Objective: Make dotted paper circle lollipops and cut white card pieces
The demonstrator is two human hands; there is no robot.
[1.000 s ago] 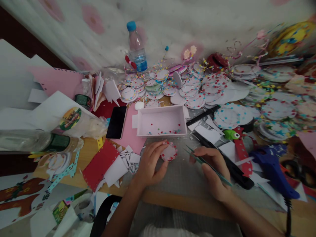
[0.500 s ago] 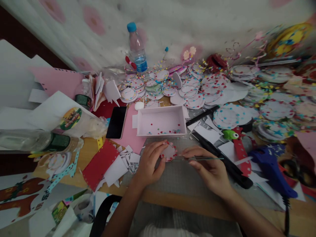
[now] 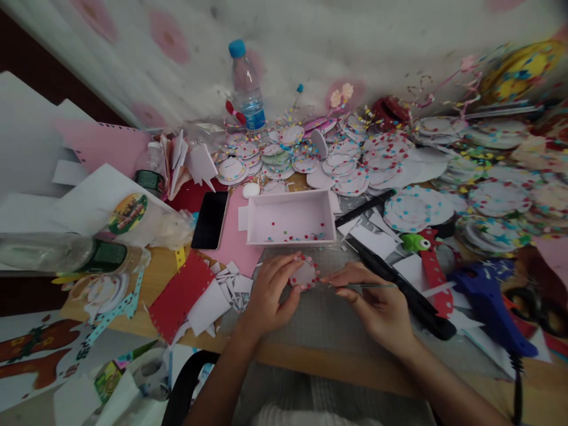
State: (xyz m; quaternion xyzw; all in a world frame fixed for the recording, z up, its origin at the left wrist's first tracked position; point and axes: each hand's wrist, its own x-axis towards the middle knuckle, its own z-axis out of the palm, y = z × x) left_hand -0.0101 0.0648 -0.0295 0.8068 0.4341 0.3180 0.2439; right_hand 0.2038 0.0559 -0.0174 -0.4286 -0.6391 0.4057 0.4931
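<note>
My left hand [image 3: 274, 293] pinches the left edge of a small pale disc [image 3: 304, 273] rimmed with red stars. To the right of the disc, my right hand [image 3: 375, 302] is closed on a thin stick [image 3: 370, 286], whose tip is near the disc's right edge. Just beyond the disc stands a pink open box [image 3: 290, 220] with a few red, blue and green stars inside.
A black phone [image 3: 210, 220] lies left of the box. Stacks of star-rimmed discs [image 3: 339, 165] and a water bottle [image 3: 248, 89] stand behind. On the right are a black tool [image 3: 426, 313] and a blue glue gun [image 3: 492, 307]. Red card [image 3: 181, 296] lies left.
The stick in my right hand has turned slightly, and that hand has shifted a little. My left hand and the disc are nearly where they were.
</note>
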